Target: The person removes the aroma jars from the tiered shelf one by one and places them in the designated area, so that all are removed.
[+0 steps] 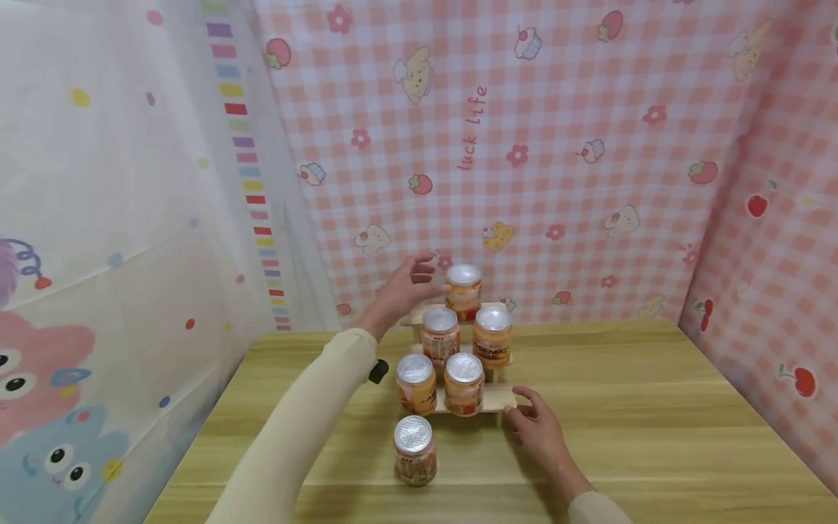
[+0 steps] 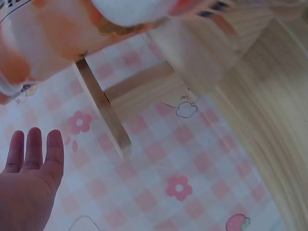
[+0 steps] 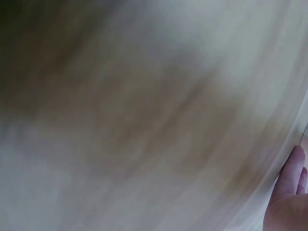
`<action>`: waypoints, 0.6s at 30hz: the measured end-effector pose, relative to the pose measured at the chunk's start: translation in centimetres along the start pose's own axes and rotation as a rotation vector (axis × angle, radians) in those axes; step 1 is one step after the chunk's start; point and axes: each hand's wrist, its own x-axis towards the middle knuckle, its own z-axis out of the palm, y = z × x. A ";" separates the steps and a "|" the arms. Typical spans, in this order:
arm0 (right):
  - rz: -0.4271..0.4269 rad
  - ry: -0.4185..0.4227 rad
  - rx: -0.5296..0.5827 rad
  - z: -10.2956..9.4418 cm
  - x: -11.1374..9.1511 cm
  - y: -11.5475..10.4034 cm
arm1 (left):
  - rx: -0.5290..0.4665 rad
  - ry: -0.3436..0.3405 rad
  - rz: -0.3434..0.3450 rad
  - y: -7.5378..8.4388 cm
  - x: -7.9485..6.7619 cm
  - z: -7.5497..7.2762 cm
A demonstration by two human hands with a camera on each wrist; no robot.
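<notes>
A three-step wooden stand [image 1: 494,399] holds orange-labelled cans with silver lids. One can [image 1: 463,300] stands alone on the top step. My left hand [image 1: 409,287] is beside its left side, fingers extended, with a visible gap to the can in the left wrist view. Below are a left can [image 1: 441,343] and a right can [image 1: 492,349] on the middle step. The bottom step bears another pair, a left can [image 1: 417,395] and a right can [image 1: 464,395]. My right hand [image 1: 540,429] is at the bottom step's right end, thumb and fingers spread around the corner.
Another can [image 1: 415,466] stands upright on the wood-grain table [image 1: 609,415], in front of the stand. Pink checked cloth [image 1: 563,87] hangs behind and at the right. A white patterned sheet [image 1: 150,240] hangs along the left side.
</notes>
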 end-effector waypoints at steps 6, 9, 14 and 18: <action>0.013 -0.013 0.017 0.0 -0.1 0.0 | -0.017 -0.049 0.038 0.0 0.8 1.0; 0.013 -0.008 0.017 0.0 -0.1 0.0 | 0.009 -0.070 0.015 0.1 1.1 1.4; 0.006 0.001 0.028 -0.1 0.0 0.1 | 0.031 -0.122 -0.001 0.2 1.6 2.2; 0.003 0.007 0.035 -0.1 0.1 0.2 | 0.037 -0.133 0.007 0.2 2.0 2.6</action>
